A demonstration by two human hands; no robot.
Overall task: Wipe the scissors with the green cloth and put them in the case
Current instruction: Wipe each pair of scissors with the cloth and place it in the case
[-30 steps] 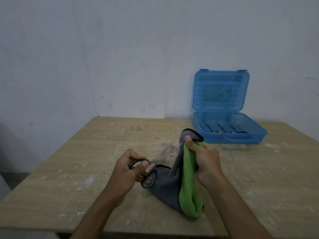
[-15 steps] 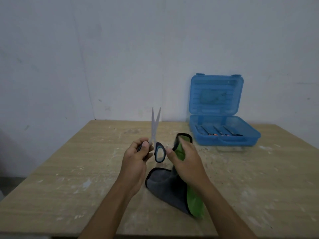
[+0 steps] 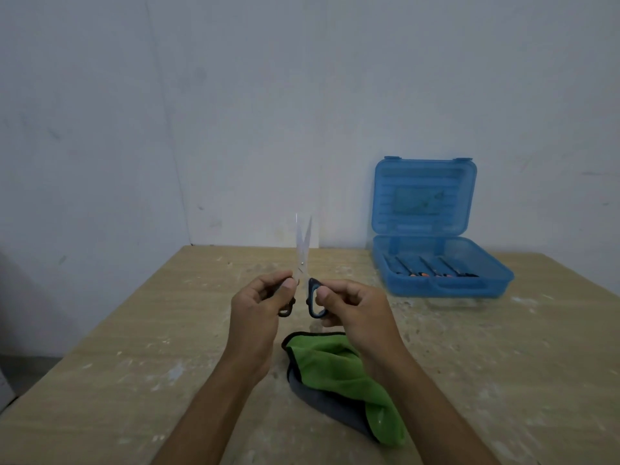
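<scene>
Head view shows the scissors [image 3: 303, 263] held upright above the table [image 3: 134, 330], blades slightly apart and pointing up. The left hand [image 3: 258, 310] grips one handle loop, the right hand [image 3: 355, 310] pinches the other. The cloth [image 3: 335, 374] lies on the table just below the scissors, held by nobody. The case [image 3: 443, 280] stands open, well to the right of the scissors. The thin blades could nick a finger if the loops are pulled wider, or the scissors could slip from such light grips.
</scene>
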